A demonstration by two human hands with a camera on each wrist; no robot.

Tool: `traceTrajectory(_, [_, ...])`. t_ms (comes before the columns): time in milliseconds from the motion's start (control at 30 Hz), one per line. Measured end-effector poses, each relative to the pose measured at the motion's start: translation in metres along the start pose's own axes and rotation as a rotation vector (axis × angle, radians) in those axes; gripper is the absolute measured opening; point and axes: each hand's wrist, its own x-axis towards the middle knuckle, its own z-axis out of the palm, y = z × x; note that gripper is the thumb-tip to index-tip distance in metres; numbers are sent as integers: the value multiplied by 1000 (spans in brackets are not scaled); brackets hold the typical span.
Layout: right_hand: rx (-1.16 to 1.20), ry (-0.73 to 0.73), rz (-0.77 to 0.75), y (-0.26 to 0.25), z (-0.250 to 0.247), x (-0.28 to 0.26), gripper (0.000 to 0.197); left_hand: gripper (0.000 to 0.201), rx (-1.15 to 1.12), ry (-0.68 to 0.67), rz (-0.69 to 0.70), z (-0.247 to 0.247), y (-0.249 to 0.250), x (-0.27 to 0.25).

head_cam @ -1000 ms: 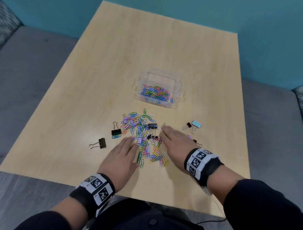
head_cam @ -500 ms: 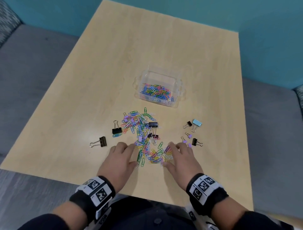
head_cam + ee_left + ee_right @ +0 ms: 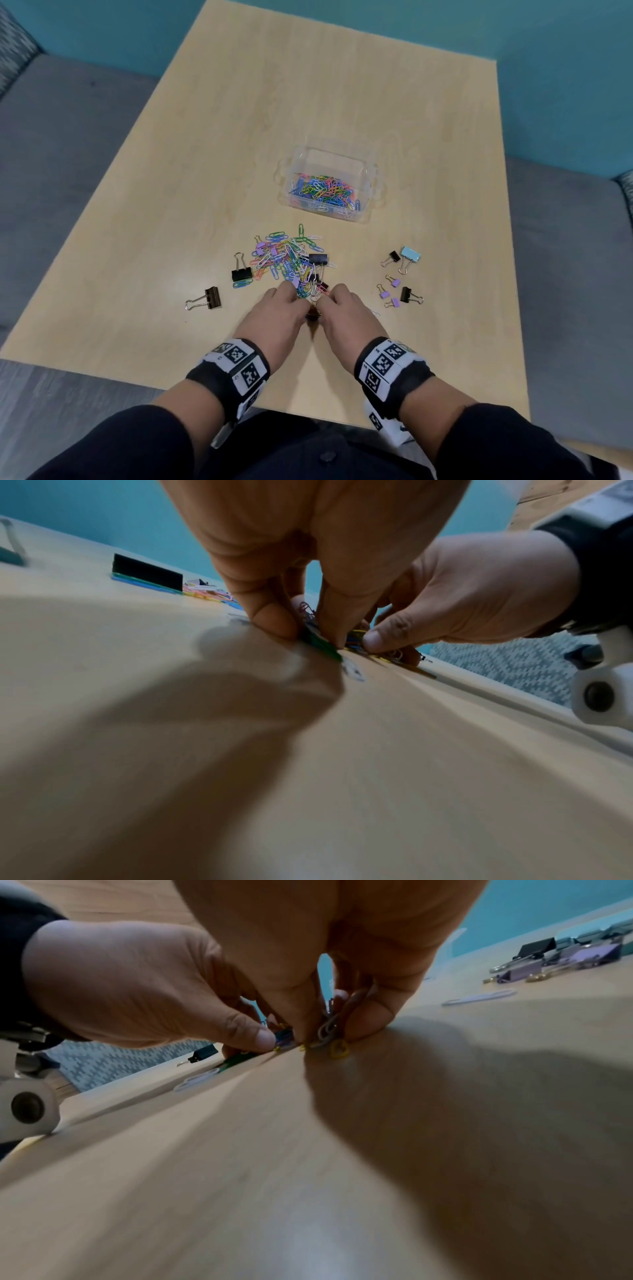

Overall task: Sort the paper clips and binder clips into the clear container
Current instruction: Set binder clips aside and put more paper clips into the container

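A pile of coloured paper clips (image 3: 286,258) lies mid-table, with a black binder clip (image 3: 318,258) in it. My left hand (image 3: 279,313) and right hand (image 3: 346,313) have come together at the pile's near edge, fingers curled around a bunch of clips (image 3: 310,296) between them. In the left wrist view, left fingertips (image 3: 274,620) pinch clips against the table beside the right thumb (image 3: 377,639). In the right wrist view, right fingertips (image 3: 363,1023) grip clips (image 3: 329,1034). The clear container (image 3: 329,181) behind the pile holds several paper clips.
Black binder clips (image 3: 241,272) (image 3: 209,298) lie left of the pile. At the right are a light blue binder clip (image 3: 409,255), small black ones (image 3: 394,257) (image 3: 407,294) and small purple ones (image 3: 390,291). The wooden table (image 3: 308,102) ends just behind my wrists.
Both hands swept inward from either side of the pile and closed together, gathering the near clips into a bunch between them.
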Motion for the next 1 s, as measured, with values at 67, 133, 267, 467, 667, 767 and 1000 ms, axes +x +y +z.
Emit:
traceTrajectory(67, [-27, -16, -10, 3, 1, 3, 25, 26, 17, -11, 21, -2, -1, 1])
traceTrajectory(133, [-22, -23, -11, 5, 0, 5, 26, 32, 10, -25, 27, -6, -1, 1])
traceTrajectory(267, [126, -31, 66, 5, -9, 5, 12, 20, -107, -27, -25, -10, -1, 1])
traceTrajectory(467, [386, -36, 183, 12, -20, 7, 15, 10, -362, 51, -160, -8, -8, 1])
traceTrajectory(667, [768, -137, 385, 28, -32, 12, 20, 17, -610, -10, -259, -28, -15, 6])
traceTrajectory(767, [885, -198, 416, 32, -57, 24, 21, 18, -910, -31, -399, -52, -17, 16])
traceTrajectory(1000, [984, 34, 440, 50, -124, 110, 29, 13, -1059, 208, -459, -119, -31, 108])
